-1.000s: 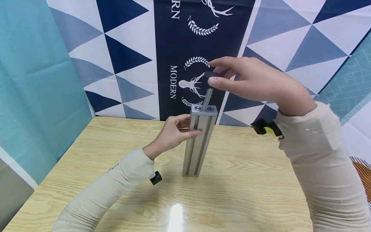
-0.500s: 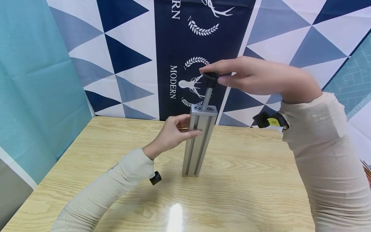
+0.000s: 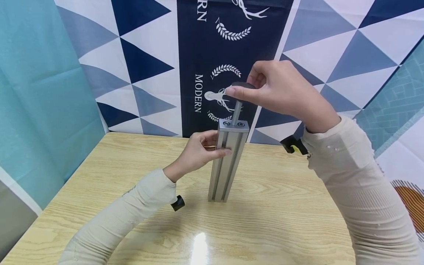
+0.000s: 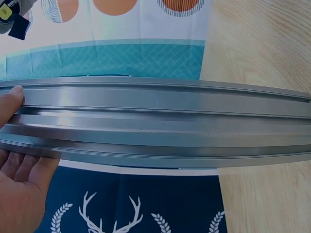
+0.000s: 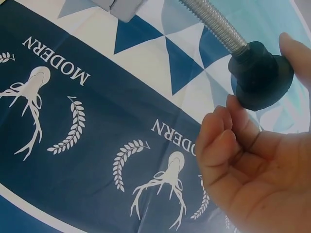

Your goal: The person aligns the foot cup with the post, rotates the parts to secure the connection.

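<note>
A silver aluminium profile [image 3: 225, 169] with lengthwise grooves stands upright on the table. My left hand [image 3: 195, 152] grips it near the top, thumb on the front face and fingers behind; the left wrist view shows that thumb and the fingers at opposite edges of the profile [image 4: 160, 128]. From the end plate [image 3: 233, 127], which has two screws, rises a threaded rod [image 5: 216, 24] topped by a round black levelling foot [image 5: 262, 77]. My right hand [image 3: 285, 90] pinches the foot's rim between thumb and fingers, its other fingers curled. In the head view the thumb partly covers the foot.
Beneath everything lies a light wood-grain table [image 3: 281, 206] with a bright reflection near its front. A patterned cloth [image 3: 145, 62] hangs behind, and a teal cloth [image 3: 39, 92] at the left. Small black camera mounts sit at both wrists.
My right hand swung with straighter fingers over the foot, then turned back and now pinches its rim. The left hand and the profile have kept their place.
</note>
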`<state>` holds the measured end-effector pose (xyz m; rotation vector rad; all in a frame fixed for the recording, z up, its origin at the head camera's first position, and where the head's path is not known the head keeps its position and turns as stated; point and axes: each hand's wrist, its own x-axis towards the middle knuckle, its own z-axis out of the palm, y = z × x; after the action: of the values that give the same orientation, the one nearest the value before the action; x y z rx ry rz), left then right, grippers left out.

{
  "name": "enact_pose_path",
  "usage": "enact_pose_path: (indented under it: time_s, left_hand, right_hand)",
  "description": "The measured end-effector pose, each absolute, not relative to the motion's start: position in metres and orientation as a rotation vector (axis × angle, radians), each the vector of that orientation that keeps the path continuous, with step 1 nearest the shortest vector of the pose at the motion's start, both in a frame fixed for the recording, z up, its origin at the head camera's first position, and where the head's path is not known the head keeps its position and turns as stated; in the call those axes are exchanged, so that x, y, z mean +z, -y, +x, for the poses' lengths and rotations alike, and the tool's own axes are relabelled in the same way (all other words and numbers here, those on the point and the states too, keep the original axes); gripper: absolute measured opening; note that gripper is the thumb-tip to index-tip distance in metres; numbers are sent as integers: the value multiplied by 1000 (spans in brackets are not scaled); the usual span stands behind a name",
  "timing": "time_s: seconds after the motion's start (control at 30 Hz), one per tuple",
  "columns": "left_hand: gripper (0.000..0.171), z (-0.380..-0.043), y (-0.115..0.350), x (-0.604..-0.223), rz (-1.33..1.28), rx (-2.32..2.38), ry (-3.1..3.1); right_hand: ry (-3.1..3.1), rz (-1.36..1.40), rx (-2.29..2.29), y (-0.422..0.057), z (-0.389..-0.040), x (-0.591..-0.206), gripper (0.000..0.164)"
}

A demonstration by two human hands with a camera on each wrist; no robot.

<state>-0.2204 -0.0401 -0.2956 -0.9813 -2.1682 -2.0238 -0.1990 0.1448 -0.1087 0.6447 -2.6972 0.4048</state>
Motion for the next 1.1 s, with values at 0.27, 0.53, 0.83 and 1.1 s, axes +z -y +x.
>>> enact_pose_path:
  time_s: [0.27,0.53,0.83,1.1]
  left_hand:
    - [41,-221,40,-295,-974,-2021,2170]
    - [44,-221,40,-295,-959,-2018,2195]
    - [44,-221,40,-295,-964,-2031,2182]
    - [42,-222,40,-295,-991,-2021,2162]
  right_hand:
    - [2761,738,395,-147,-197,-103,60]
    - [2915,1181,352,-165,-200,-85,57]
    - [2819,1403,314,-168,-212,-80,51]
    - [2835,1025,464,-160,-210,-85,45]
